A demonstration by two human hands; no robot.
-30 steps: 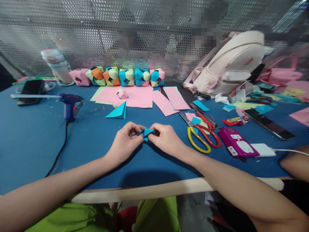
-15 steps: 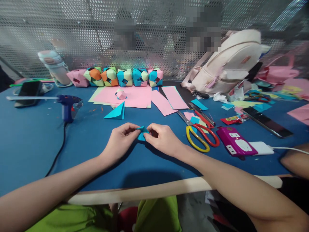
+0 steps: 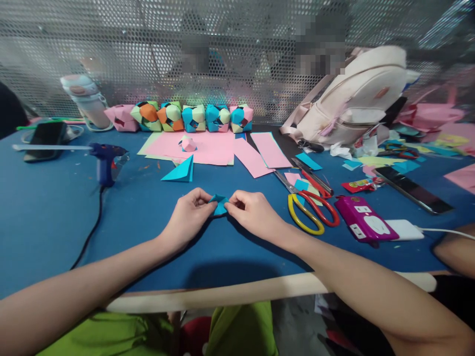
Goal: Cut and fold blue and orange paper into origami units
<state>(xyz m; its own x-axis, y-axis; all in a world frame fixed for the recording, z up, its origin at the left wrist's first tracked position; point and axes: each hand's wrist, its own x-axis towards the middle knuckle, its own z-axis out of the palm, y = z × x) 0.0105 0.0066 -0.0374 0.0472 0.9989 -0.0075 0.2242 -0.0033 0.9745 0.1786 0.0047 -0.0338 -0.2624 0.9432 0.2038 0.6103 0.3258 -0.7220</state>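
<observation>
A small piece of folded blue paper (image 3: 219, 204) is held just above the blue table (image 3: 148, 267), between my two hands. My left hand (image 3: 192, 210) pinches its left side with thumb and forefinger. On the opposite side my right hand (image 3: 250, 207) grips the edge the same way. Fingertips cover parts of the paper, so its exact fold is hard to make out. Beyond my left hand lies a folded blue paper triangle (image 3: 180, 171). Scissors (image 3: 313, 212) with one yellow and one red handle lie right of my right hand.
A blue glue gun (image 3: 106, 160) with a cord stands at left. Several folded paper balls (image 3: 195, 118) line the back, behind pink sheets (image 3: 211, 154). At right are a pale backpack (image 3: 365, 99), a purple power bank (image 3: 365, 217), a phone (image 3: 411, 190) and paper scraps. Another person's arm (image 3: 454, 252) rests at the right edge.
The blue paper between my fingers shows a wider, more opened face than before. My right fingers have shifted slightly on its right edge, and the view has moved a little.
</observation>
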